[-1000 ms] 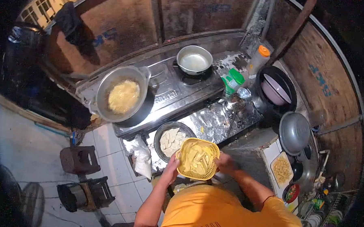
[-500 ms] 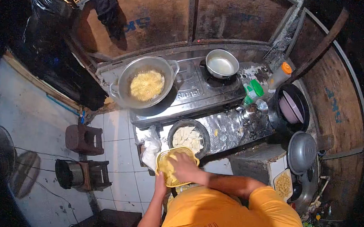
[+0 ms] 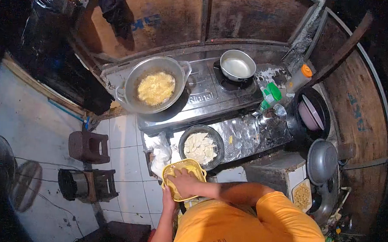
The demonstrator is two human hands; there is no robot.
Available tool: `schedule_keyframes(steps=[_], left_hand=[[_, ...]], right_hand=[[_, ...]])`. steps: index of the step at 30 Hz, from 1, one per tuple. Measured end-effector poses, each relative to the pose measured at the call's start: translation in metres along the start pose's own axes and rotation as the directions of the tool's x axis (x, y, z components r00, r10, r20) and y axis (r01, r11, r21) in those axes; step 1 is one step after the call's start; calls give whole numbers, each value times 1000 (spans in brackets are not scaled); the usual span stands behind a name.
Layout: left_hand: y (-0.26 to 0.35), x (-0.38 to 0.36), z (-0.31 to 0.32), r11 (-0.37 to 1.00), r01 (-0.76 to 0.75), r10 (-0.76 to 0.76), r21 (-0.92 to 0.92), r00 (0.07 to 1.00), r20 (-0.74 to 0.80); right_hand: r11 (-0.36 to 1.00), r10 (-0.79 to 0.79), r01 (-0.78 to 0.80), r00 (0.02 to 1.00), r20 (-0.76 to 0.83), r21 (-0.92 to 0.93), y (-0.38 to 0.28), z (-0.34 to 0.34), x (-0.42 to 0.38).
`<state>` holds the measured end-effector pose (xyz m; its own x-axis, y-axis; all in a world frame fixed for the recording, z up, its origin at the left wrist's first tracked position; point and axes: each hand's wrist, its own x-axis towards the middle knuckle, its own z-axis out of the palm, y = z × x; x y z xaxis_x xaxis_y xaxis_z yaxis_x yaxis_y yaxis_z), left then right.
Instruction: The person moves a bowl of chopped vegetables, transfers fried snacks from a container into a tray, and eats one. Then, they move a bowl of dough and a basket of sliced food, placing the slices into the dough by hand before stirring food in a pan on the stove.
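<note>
My left hand [image 3: 169, 199] grips the near left side of a yellow plastic basket [image 3: 203, 175], its fingers partly hidden under the rim. Inside the basket, my right hand [image 3: 184, 183] lies palm down with fingers spread, touching yellowish pieces that it mostly covers. Just beyond the basket stands a dark round bowl [image 3: 221, 149] holding pale, flat slices [image 3: 199, 146]. A white plastic bag [image 3: 160, 156] rests to the left of that bowl.
A wok [image 3: 130, 81] of bubbling oil with golden pieces [image 3: 156, 88] sits on the stove's [image 3: 199, 106] left burner. On the right burner is a small pot [image 3: 239, 66]. Lidded bottles, a dark bucket [image 3: 326, 122] and a grey lid [image 3: 322, 162] crowd the right side.
The basket has shifted slightly left with my left hand on it. My right hand has moved left and down inside it, its fingers now more spread.
</note>
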<state>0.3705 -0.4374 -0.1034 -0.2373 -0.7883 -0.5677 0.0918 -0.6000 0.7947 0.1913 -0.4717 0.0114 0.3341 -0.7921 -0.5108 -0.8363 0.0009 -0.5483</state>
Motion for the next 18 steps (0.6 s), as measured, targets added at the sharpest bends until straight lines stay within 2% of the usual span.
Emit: schedule_keyframes(steps=[1,4,6,7,9,11,15,16,18], left_hand=[[8,-5,7,998,56,-57,-36,998,-29],[27,-14,19,998,70,-70,-7,997,-19],[28,-11,18,997,61,-61,-39,998,-8],[30,-11,16,998,66,-66,3,998,-1],[34,-8,12,997,69,-69,43,998,1],[36,-5,9,992,87,-88,92,996,6],[27,13,6,995,97,-96,-19,995,31],[17,16,1,995,98,-97,-19,995,36],[34,10,16,998,55,-55,10,997,52]], right_hand=[[1000,0,0,1000,-6,0,0,-1,0],[1000,26,-26,1000,13,-16,-3,2,1],[1000,1,-3,998,-55,-30,1,9,5],[1000,2,-3,998,-55,-29,8,19,11],[985,-120,142,970,-210,95,23,34,24],[983,-128,155,964,-234,103,32,34,27],[974,-93,150,948,-305,171,45,26,36],[970,-87,156,939,-332,187,50,26,38],[965,-41,132,929,-367,227,50,15,32]])
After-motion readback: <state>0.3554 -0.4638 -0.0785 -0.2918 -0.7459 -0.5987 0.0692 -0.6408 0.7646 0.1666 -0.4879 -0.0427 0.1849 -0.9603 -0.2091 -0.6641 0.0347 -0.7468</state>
